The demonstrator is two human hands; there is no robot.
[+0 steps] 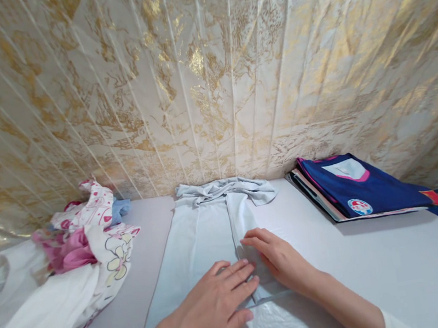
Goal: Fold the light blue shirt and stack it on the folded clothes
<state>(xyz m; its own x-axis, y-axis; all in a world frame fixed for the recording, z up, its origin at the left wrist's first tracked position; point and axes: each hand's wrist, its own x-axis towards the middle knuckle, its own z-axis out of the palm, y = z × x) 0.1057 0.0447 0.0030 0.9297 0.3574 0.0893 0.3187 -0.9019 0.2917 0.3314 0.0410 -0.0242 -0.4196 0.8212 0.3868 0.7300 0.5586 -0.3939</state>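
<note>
A pale blue garment lies on the white table in front of me, its far end bunched into loose folds. A strip of its right side is turned over toward the middle, making a long straight edge. My left hand rests flat across the near part of the cloth, fingers stretched toward that edge. Farther along the same folded strip, my right hand bends its fingers over the cloth and grips the edge. The cloth beneath both palms is hidden.
On the left sits a loose heap of white, pink and patterned clothes. A stack of folded clothes, navy blue on top, stands at the back right. A gold-patterned, shiny curtain-like covering rises behind the white table.
</note>
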